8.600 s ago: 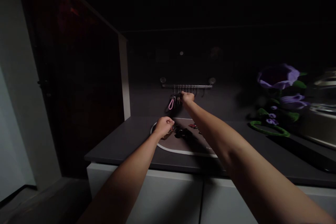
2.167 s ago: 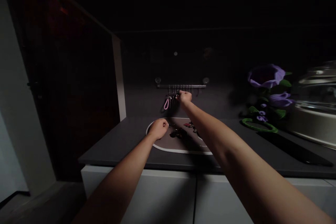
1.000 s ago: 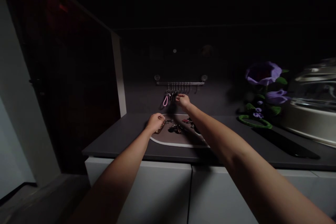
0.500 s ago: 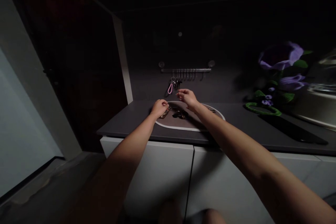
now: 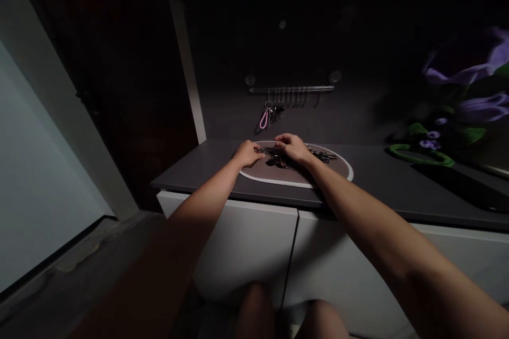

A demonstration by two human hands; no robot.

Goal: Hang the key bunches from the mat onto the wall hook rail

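Observation:
My left hand (image 5: 248, 154) is low over the left part of an oval brown mat with a white rim (image 5: 278, 183). Its thumb and fingers are closed on a small dark item that I cannot make out. My right hand (image 5: 292, 147) is over the back middle of the mat, fingers curled and tips close together; what they hold, if anything, is hidden. Between and below the hands lies a small dark cluster (image 5: 280, 162), seemingly keys. More dark metal pieces (image 5: 324, 157), like keys, lie right of my right wrist.
On the wall behind, a clear rail (image 5: 292, 89) carries several hooks, with keys (image 5: 278, 112) and a pink loop strap (image 5: 264, 119) hanging at its left. Purple flowers (image 5: 469, 71) and a green ring (image 5: 421, 156) stand right on the dark counter (image 5: 191, 167). White cabinet doors (image 5: 246, 243) are below.
My right hand has come down from near the hanging keys to the mat. My left hand has moved slightly right along the mat. The view has shifted, showing more of the metal pieces at right.

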